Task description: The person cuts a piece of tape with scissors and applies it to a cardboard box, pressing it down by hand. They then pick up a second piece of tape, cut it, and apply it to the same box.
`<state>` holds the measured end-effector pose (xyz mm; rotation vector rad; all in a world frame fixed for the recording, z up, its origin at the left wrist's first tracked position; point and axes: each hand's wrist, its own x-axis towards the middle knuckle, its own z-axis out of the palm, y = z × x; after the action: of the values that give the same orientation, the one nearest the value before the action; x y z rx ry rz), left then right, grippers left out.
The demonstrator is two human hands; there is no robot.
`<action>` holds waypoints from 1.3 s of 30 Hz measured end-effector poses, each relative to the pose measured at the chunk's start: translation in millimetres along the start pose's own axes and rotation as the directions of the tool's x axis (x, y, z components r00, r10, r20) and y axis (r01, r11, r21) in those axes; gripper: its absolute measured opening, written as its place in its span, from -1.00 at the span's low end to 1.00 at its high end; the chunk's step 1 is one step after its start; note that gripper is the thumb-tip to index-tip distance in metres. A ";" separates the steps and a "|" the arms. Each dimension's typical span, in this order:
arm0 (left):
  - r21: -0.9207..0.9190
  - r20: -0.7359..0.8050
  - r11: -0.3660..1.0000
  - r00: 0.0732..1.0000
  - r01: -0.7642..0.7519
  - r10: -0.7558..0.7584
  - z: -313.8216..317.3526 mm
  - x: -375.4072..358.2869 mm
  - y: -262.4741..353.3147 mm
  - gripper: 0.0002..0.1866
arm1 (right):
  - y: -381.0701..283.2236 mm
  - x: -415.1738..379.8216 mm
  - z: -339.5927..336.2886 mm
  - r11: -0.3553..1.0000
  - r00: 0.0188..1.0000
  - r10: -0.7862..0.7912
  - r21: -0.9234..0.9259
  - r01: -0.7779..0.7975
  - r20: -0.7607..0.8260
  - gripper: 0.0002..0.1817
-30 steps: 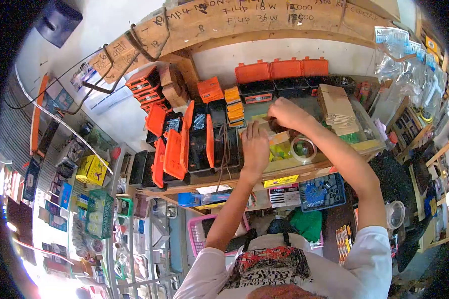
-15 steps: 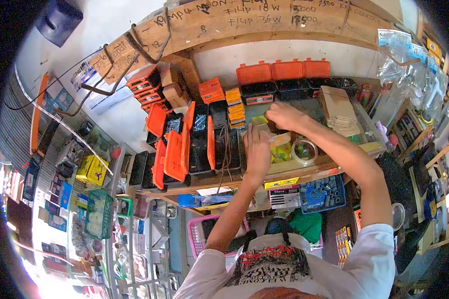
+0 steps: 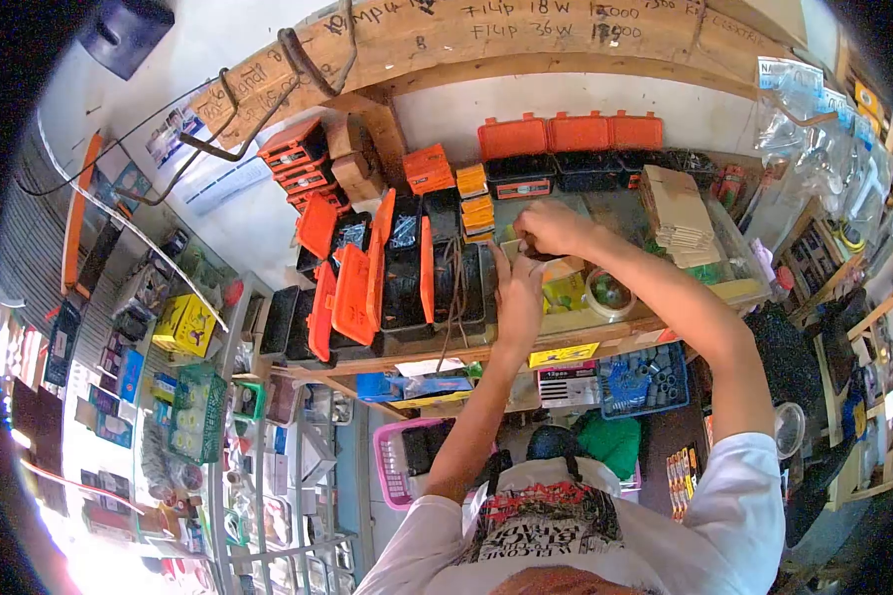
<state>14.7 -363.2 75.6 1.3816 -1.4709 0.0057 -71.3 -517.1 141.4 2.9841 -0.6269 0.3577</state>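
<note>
My left hand [image 3: 519,297] is on the counter's near side, fingers bent around a small pale tan carton [image 3: 564,268] that is partly hidden. My right hand [image 3: 556,230] reaches in from the right and meets the left one over the carton, fingertips pinched together. What lies between those fingertips is too small to make out. Under and beside the carton are yellow-green packets [image 3: 565,295]. A roll of clear tape [image 3: 609,295] lies just right of them, below my right forearm.
Black boxes with raised orange lids [image 3: 357,293] stand on the left, some holding screws. Small orange boxes [image 3: 476,213] are stacked behind my hands. Flat brown cartons [image 3: 677,213] lie to the right. A blue basket of grey fittings [image 3: 643,382] sits below the counter; a wooden beam [image 3: 526,45] crosses above.
My hands have drawn closer together at the carton, the right fingertips moving slightly left and down. The view has shifted a little.
</note>
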 end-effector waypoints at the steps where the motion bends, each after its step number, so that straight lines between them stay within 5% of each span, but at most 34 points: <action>1: -0.014 -0.003 1.000 1.000 0.012 -0.013 2.6 -0.7 -4.1 -0.82 | -4.8 -0.4 -3.1 0.999 1.000 0.004 -0.042 -0.004 -0.007 -0.86; 5: -0.126 0.092 0.975 0.981 0.184 -0.173 -0.2 -0.4 -1.7 -0.79 | -9.3 2.2 -8.9 0.995 1.000 -0.010 -0.098 0.008 -0.024 -0.82; 10: -0.133 0.036 0.986 0.994 0.103 -0.099 3.6 -0.9 -8.6 -0.79 | -13.1 8.8 -18.0 0.997 0.994 0.050 -0.070 -0.043 0.100 -0.83; 14: -0.182 0.098 0.966 0.981 0.182 -0.167 -0.3 -1.8 -2.5 -0.79 | -16.4 15.8 -5.6 1.000 1.000 -0.001 0.006 0.001 0.025 -0.84; 22: -0.137 0.011 0.987 0.996 0.086 -0.085 9.8 -3.3 -11.1 -0.77 | -20.3 18.4 -3.9 1.000 0.999 -0.026 0.003 0.026 -0.021 -0.80; 35: -0.109 0.140 0.966 0.966 0.234 -0.218 0.4 -1.5 -1.0 -0.75 | -22.1 43.4 -17.7 0.982 0.988 -0.073 0.185 0.047 0.133 -0.79; 39: -0.105 0.034 0.983 0.989 0.149 -0.146 4.7 -2.2 -2.5 -0.75 | -23.9 44.4 -25.8 0.988 0.976 -0.090 0.138 0.063 0.197 -0.77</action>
<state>12.8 -365.4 70.5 1.4039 -1.3670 -0.1839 -27.6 -509.4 176.6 3.1877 -0.5211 0.0922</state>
